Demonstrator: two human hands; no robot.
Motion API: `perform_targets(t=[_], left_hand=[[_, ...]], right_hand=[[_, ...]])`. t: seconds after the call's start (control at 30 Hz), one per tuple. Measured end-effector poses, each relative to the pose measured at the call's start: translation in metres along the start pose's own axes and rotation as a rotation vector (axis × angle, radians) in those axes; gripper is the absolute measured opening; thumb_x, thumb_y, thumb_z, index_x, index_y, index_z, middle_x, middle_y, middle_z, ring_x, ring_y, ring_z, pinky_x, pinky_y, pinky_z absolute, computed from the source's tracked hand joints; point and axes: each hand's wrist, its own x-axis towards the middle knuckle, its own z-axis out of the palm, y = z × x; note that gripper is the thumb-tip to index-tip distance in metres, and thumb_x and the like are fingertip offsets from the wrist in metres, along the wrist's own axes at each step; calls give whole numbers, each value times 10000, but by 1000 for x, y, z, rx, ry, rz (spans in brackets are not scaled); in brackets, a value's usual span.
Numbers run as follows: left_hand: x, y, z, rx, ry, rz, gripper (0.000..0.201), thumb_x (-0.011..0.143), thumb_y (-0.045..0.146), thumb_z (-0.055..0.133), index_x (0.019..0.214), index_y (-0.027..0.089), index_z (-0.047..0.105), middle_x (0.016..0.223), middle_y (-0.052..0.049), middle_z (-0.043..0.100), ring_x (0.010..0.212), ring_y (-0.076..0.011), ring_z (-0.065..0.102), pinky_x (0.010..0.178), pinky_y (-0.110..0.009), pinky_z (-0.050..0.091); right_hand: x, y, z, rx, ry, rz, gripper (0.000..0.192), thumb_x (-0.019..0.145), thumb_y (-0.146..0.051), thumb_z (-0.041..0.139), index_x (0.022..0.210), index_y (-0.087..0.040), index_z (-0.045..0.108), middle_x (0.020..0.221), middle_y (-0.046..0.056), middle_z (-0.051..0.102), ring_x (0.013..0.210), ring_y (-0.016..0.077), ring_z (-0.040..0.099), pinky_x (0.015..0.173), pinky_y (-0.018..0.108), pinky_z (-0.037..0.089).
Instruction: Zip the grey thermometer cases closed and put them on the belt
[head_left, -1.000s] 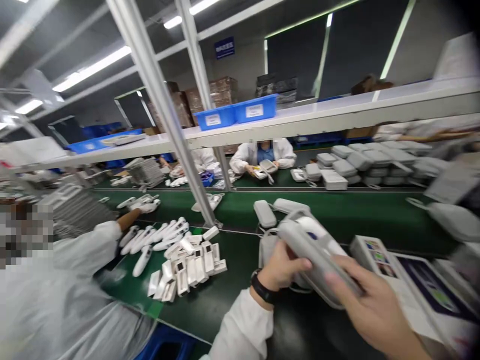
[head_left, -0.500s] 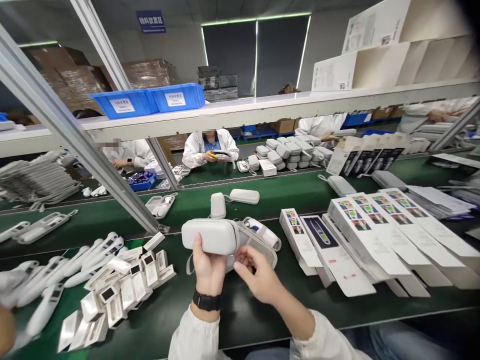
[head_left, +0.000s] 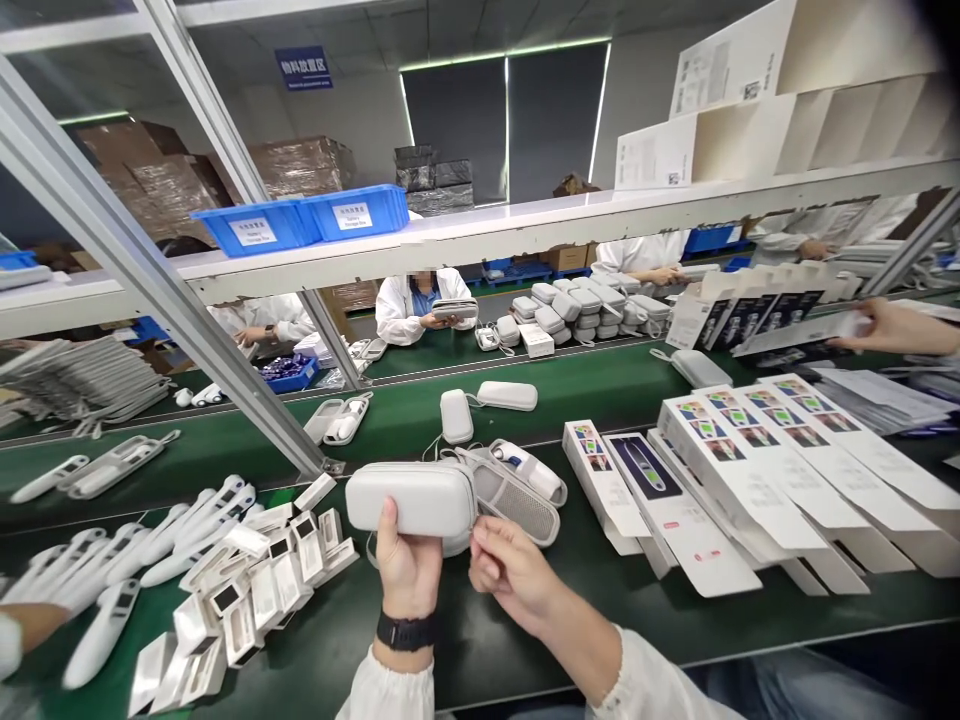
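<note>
I see a rounded grey fabric case (head_left: 411,498), smooth and pill-shaped, held above the green belt (head_left: 525,620). My left hand (head_left: 407,565) is closed round its underside, thumb up the front. My right hand (head_left: 510,570), fingers loosely curled, touches the case's open mesh-lined half (head_left: 517,500) beside it, where a white thermometer (head_left: 529,470) lies.

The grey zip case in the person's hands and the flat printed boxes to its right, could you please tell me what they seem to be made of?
The grey zip case, gripped by the left hand with the right hand at its edge, looks like a moulded fabric-covered shell: matte, rounded corners, mesh pocket inside the open half. The flat printed boxes look like thin coated card: sharp folds, colour print.
</note>
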Motion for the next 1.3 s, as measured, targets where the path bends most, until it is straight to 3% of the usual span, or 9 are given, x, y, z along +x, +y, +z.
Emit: perform_targets(t=[0.23,0.37,0.53,0.67,0.8,0.93,1.03,1.13,1.3], left_hand=[[-4,29,-54,675,-271,61,502,633,427,857,1050,195,701,960,-77,742,937,-287,685,856,-412,563],[-22,62,-39,1293,-706,-31,361,679,373,806,969,181,709,927,-80,740,854,-276,679,798,-394,564],[-35,85,-14,1582,-988,-6,526,678,317,745,1184,266,612,1004,-35,700,862,-247,654,791,-338,518],[-24,85,-25,1568,-928,73,477,515,293,837,971,308,698,721,-19,648,641,-272,625,692,-354,490],[-7,77,-25,1476,-1106,189,311,372,167,844,561,286,627,503,16,524,420,-220,505,567,-359,470],[30,84,2,1530,-1395,-83,337,367,282,917,620,259,694,531,0,607,421,-224,548,464,-322,453],[78,86,25,1403,-1222,-282,421,570,391,871,938,220,759,874,-83,757,740,-298,698,635,-350,544],[131,65,42,1253,-625,-138,591,552,456,884,1026,142,722,991,-143,748,875,-327,690,772,-413,546],[192,10,67,1275,-338,-26,504,678,422,820,1004,83,640,1056,-228,702,1081,-358,612,946,-472,446]], right_hand=[[-15,-53,-23,-169,39,286,318,754,-353,751,606,-165,542,390,-140,272,324,10,136,392,213,128],[-14,-60,-15,-348,-17,413,271,723,-313,702,575,-181,517,383,-132,294,313,18,150,374,219,122],[-8,-70,-2,-601,-51,289,253,769,-302,596,567,-192,491,405,-115,293,357,42,199,398,226,133],[-4,-59,7,-980,-154,198,231,787,-214,531,561,-174,510,491,-62,411,463,68,321,450,230,201],[-5,-34,21,-1208,-168,29,312,835,-198,518,532,-181,443,486,-50,396,483,84,348,477,244,216],[-12,-27,12,-1295,-95,-261,294,944,-245,472,657,-189,507,609,-15,534,571,119,470,545,248,310],[-21,-37,-13,-1445,156,-421,130,924,-319,562,889,-197,585,864,51,620,809,205,572,726,313,431],[-25,-41,-42,-1768,335,-493,295,808,-332,720,1045,-195,611,1143,136,589,1076,331,528,912,455,405],[-21,-27,-77,-1932,339,-436,104,930,-227,541,984,-179,616,926,102,638,879,288,575,806,421,429]])
